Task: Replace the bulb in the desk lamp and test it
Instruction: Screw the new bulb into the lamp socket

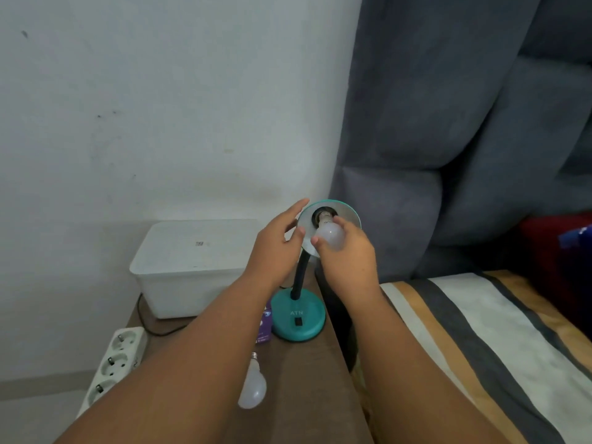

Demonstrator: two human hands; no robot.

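Note:
A teal desk lamp stands on a brown table, its round base (298,318) near the table's right edge and its shade (347,216) tilted toward me. My right hand (347,254) grips a white bulb (330,237) whose metal screw end sits at the socket inside the shade. My left hand (275,248) is at the shade's left rim, thumb on the rim and fingers spread behind it. A second white bulb (253,384) lies loose on the table in front of the lamp.
A white lidded box (189,267) stands at the back left of the table. A white power strip (112,363) lies at the left edge, with a black cord beside it. A purple carton (264,328) rests by the lamp base. A striped bed (480,331) and grey headboard are on the right.

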